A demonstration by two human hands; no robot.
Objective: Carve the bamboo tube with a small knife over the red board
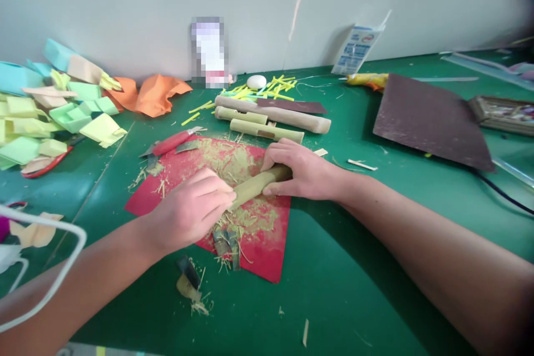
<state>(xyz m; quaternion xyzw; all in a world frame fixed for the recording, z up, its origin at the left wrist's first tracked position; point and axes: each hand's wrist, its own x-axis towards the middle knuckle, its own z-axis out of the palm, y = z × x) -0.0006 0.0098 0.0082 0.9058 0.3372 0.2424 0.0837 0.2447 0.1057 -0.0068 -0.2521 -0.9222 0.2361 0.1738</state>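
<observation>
A greenish bamboo tube (253, 187) lies slantwise between my hands, over a red sheet (267, 261) strewn with pale dust and shavings. My left hand (196, 206) pinches its near left end, fingers closed. Around the far right end wraps my right hand (296, 169), thumb below and fingers above. Whether sandpaper sits under the left fingers is hidden. Dark worn strips (227, 247) rest at the sheet's lower edge. A red-handled knife (173, 142) lies at its upper left corner. Just behind the sheet are a notched bamboo piece (267, 130) and a longer pale stick (275, 114).
Folded coloured papers (54, 105) pile up at the left, beside orange paper (154, 94). Yellow strips (283, 86) surround a white oval object (256, 82) near the wall. A brown sheet (429, 122) stands to the right. A white cable-like loop (79, 239) crosses the lower left.
</observation>
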